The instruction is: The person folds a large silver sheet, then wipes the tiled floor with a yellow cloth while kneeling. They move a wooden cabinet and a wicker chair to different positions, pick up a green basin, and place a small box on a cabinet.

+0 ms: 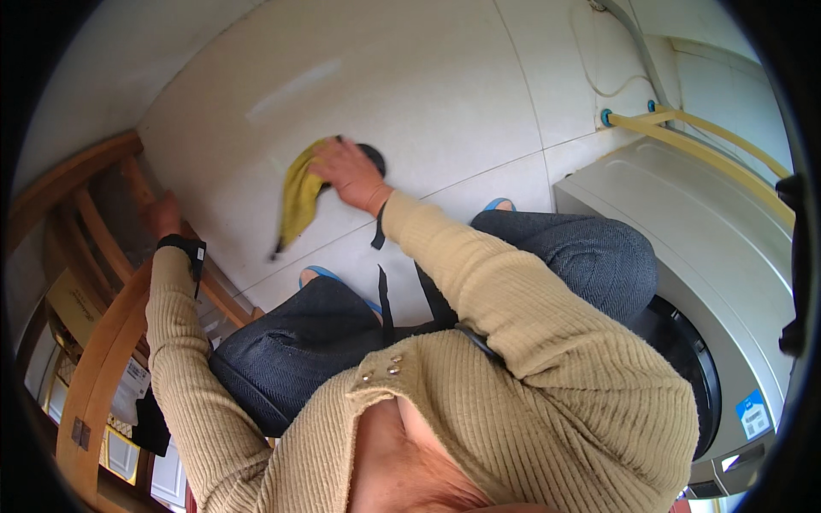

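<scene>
My right hand [349, 170] lies over a yellow cloth [300, 192] with dark edges, pressed on the pale tiled surface [436, 102] before me. Hand and cloth are slightly blurred, and the fingertips are partly lost against the cloth. A dark rounded patch [373, 158] shows beside the hand; whether it belongs to the cloth is unclear. At the left, my left hand [163, 215] is blurred beside a wooden slatted frame [106, 231]. Its fingers do not show clearly, so I cannot tell whether it grips the wood. A black band [183, 247] circles that wrist.
A front-loading washing machine [712, 224] stands close on my right, below a yellow tubular rack [699, 170]. A grey pipe [641, 51] and thin hose [590, 70] run at the upper right. Boxes [74, 308] sit within the wooden frame. My blue slippers [321, 272] are between.
</scene>
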Demonstrator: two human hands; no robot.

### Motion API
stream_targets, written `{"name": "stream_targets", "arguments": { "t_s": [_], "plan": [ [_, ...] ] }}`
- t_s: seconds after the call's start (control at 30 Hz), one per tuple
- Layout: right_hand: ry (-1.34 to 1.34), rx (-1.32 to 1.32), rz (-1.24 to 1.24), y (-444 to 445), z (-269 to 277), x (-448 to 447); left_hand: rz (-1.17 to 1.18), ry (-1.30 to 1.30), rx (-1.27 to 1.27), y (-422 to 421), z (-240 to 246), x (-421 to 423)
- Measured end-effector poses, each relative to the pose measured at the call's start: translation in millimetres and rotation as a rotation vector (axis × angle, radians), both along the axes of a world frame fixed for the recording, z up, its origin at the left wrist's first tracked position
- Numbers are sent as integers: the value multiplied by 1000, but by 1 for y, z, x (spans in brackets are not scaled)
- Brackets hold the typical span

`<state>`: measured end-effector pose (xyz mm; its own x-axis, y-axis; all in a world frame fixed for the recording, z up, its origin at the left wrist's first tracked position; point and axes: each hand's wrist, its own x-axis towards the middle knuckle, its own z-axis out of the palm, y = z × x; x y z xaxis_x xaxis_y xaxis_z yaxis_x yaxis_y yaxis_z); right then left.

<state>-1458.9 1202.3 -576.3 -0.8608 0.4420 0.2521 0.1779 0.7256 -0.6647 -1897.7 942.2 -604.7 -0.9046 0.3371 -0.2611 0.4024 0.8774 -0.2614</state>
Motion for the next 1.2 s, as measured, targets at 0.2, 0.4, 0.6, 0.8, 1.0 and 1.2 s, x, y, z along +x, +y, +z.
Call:
{"name": "stream_targets", "arguments": {
  "t_s": [0.2, 0.4, 0.6, 0.8, 1.0, 1.2],
  "plan": [
    [-172, 293, -948, 114, -18, 114, 36, 128, 92, -7, -20, 4],
    [-353, 234, -1659, 149, -22, 158, 74, 172, 105, 37, 39, 54],
    [-306, 404, -893, 110, -21, 77, -325, 119, -298, 50, 50, 70],
    [-96, 246, -517, 132, -6, 5, 135, 310, 277, 65, 59, 90],
    [-391, 252, -941, 243, 1, 30, 297, 73, 327, 74, 90, 110],
    [-381, 474, -1090, 293, -19, 47, 338, 96, 343, 74, 75, 112]
  ]
}}
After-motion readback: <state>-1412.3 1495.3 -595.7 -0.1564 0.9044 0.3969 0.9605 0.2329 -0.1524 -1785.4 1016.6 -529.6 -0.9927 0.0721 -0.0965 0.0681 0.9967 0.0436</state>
